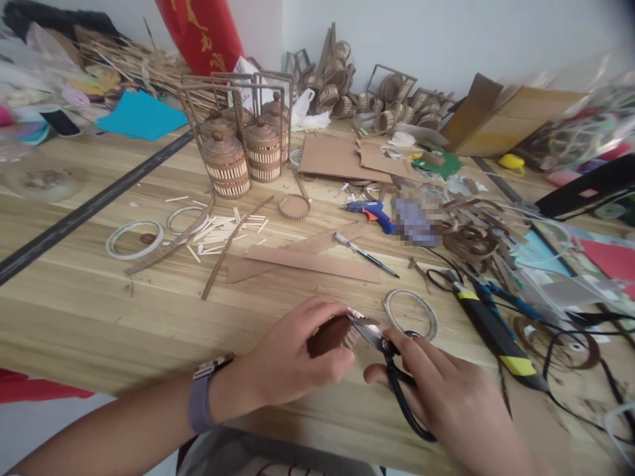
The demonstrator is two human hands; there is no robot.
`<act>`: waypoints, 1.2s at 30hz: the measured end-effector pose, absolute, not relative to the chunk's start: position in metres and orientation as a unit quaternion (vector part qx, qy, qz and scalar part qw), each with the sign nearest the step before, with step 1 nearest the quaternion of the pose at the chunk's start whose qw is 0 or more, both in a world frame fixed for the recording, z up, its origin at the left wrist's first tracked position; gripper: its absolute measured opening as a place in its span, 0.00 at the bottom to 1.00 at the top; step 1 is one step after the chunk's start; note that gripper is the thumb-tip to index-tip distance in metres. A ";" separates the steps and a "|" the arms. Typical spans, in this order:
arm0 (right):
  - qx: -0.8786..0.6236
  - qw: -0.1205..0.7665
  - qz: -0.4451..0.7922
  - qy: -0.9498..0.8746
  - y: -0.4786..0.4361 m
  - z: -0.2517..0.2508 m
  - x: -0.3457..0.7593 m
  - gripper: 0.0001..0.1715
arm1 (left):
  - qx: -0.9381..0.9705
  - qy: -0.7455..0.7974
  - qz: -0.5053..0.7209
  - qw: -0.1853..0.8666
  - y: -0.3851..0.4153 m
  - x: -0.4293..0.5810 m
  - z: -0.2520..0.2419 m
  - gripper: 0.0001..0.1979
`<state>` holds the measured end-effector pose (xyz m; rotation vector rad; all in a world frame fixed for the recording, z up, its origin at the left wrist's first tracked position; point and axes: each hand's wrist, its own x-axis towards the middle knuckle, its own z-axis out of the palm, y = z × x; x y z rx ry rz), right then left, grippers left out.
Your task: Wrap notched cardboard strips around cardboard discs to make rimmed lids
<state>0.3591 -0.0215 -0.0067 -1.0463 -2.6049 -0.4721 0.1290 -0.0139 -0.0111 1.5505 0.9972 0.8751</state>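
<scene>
My left hand is wrapped round a small round brown cardboard basket, whose pale slats show along its right side. A pair of black-handled scissors is gripped in my right hand. The blades point left and meet the basket's rim; whether they cut into it I cannot tell. Beyond my hands lie cardboard strips, a pen and a roll of tape. Short pale sticks are scattered near a small round cardboard disc with a raised edge.
Lidded baskets with tall handles stand at the back. A blue glue gun lies mid-table. On the right are a black and yellow cutter, cables and curled brown strips. Behind stands an open cardboard box.
</scene>
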 end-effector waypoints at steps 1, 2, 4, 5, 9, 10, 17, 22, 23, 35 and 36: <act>-0.368 0.145 -0.162 -0.904 -0.022 -0.008 0.360 0.27 | 0.642 0.420 0.364 0.528 -0.014 0.129 -0.011 0.18; -0.373 0.142 -0.153 -0.904 -0.022 -0.009 0.362 0.26 | 0.637 0.424 0.362 0.532 -0.014 0.129 -0.011 0.19; -0.396 0.143 -0.122 -0.899 -0.022 -0.010 0.367 0.25 | 0.634 0.427 0.360 0.535 -0.014 0.129 -0.011 0.20; -0.415 0.143 -0.108 -0.892 -0.021 -0.009 0.370 0.25 | 0.634 0.426 0.360 0.537 -0.015 0.128 -0.011 0.20; -0.511 0.127 -0.077 -0.847 -0.020 -0.008 0.379 0.25 | 0.636 0.413 0.360 0.543 -0.016 0.126 -0.010 0.21; -0.528 0.115 -0.057 -0.840 -0.021 -0.010 0.379 0.23 | 0.636 0.406 0.364 0.546 -0.016 0.125 -0.011 0.22; -0.499 0.109 0.046 -0.859 -0.031 -0.022 0.358 0.21 | 0.610 0.315 0.408 0.601 -0.019 0.119 -0.017 0.26; -0.501 0.255 0.141 -0.815 -0.026 0.012 0.343 0.11 | 0.637 0.277 0.421 0.583 -0.018 0.119 -0.025 0.27; -0.501 0.289 0.177 -0.796 -0.024 0.019 0.339 0.09 | 0.644 0.268 0.424 0.578 -0.018 0.119 -0.027 0.28; -0.500 0.322 0.462 -0.658 -0.009 0.019 0.317 0.06 | 0.702 0.301 0.416 0.493 -0.020 0.120 -0.025 0.28; -0.500 0.320 0.469 -0.654 -0.008 0.018 0.317 0.06 | 0.713 0.308 0.414 0.474 -0.020 0.120 -0.024 0.28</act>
